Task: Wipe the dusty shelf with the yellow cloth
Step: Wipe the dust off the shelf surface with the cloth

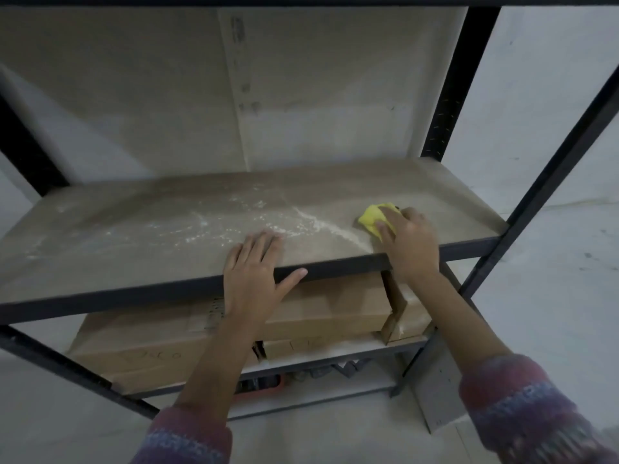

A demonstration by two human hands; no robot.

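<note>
Both sleeves [187,437], knit in pink-purple, are nearest the camera. The forearms are bare beyond them and reach up & fwd, the L one nearly straight, the R one angled in from the right.

Under the wrists, one level down, lie cardboard boxes [335,309]. Lower still there's something reddish, too dim to name.

The left hand [254,266] is released and flat. Its palm is over the black front rail [134,291], its fingers lie together on the shelf [100,249], and its thumb is stretched out rightward along the rail edge.

The right hand [410,242] is just right of it and a bit farther in, wrist crossing the rail. It's grasping the yellow cloth [371,217], thumb over the near side and fingers curled over the far side. The cloth is bunched, sitting on the board at the fingertips and sticking out to the hand's left.

White dust [207,226] is scattered past the L fingertips. A thin streak of it runs between the two hands toward the cloth.

Beyond both hands are a tan back panel [150,95] and, to the right of the R hand, a black post [449,78].
</note>
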